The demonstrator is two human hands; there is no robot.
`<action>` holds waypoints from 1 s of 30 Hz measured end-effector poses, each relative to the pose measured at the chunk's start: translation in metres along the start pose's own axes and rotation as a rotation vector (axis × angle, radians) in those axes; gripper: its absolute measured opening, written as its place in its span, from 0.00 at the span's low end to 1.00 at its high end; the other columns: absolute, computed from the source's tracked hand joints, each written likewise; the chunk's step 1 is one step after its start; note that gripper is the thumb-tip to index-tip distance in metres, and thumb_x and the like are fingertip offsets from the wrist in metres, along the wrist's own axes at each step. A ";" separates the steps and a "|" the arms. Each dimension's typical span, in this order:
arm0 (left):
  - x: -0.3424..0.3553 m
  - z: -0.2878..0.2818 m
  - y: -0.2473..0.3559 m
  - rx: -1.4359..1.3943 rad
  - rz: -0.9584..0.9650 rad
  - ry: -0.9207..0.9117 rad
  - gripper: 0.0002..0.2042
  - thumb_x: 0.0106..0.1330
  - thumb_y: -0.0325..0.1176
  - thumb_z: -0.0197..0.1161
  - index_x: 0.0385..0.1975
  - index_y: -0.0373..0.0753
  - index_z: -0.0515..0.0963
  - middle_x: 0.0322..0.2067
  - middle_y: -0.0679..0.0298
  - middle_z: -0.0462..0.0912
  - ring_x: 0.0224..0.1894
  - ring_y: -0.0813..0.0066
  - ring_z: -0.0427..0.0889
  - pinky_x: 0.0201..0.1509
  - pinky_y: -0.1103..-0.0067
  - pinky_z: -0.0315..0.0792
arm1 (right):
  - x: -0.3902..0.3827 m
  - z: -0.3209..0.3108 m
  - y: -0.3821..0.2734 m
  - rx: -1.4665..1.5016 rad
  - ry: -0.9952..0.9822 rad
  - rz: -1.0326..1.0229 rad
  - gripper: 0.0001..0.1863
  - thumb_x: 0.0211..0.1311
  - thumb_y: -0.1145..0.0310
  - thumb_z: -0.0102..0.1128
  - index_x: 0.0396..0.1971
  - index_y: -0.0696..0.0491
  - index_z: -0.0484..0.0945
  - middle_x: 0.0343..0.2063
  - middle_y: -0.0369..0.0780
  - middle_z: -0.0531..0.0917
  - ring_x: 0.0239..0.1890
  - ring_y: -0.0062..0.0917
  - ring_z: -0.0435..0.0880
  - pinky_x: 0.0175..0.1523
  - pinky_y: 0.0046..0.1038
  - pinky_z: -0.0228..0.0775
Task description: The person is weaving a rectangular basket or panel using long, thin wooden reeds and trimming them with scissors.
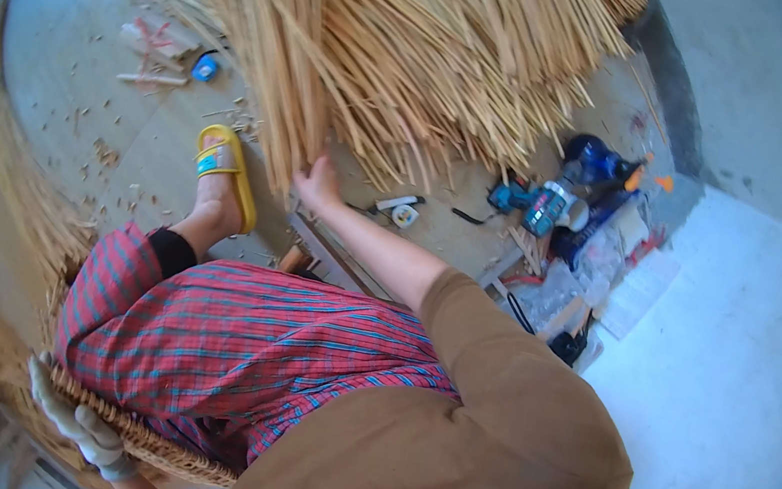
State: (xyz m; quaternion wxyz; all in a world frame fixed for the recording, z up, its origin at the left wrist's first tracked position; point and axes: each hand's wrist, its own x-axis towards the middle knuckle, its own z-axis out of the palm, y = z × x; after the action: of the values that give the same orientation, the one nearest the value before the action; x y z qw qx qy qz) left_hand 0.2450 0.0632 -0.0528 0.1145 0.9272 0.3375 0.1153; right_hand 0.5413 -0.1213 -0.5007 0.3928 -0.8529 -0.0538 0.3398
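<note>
My bare right hand (321,186) reaches forward to the near ends of a large spread of long straw-coloured canes (439,59). Its fingers are closed at the butt ends of the leftmost canes; which ones they grip is partly hidden. My left hand (86,427), in a pale glove, is low at the left beside the edge of a woven seat (149,441). Its fingers look stretched along that edge, and nothing shows in them. Near my right hand lies a small white tape measure (403,215).
A cordless drill (546,207), plastic bags (560,295) and other tools clutter the right. A blue tape measure (205,67) lies by pale wood strips (153,42). More fibre strands (26,180) run down the left. My foot wears a yellow sandal (242,192). Cane scraps dot the floor.
</note>
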 end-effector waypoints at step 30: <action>-0.166 -0.058 -0.097 0.275 -0.581 0.024 0.22 0.74 0.45 0.60 0.61 0.38 0.81 0.50 0.57 0.80 0.55 0.51 0.75 0.66 0.56 0.66 | -0.212 0.248 -0.314 -0.484 -1.563 -1.311 0.18 0.75 0.54 0.59 0.56 0.48 0.80 0.49 0.47 0.85 0.57 0.45 0.82 0.63 0.46 0.73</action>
State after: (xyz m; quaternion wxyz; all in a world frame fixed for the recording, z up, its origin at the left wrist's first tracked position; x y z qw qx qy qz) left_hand 0.0458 0.0353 -0.0487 0.0123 0.7975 0.6017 0.0424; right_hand 0.2804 0.1749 -0.2787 0.1748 -0.2557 -0.8107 0.4969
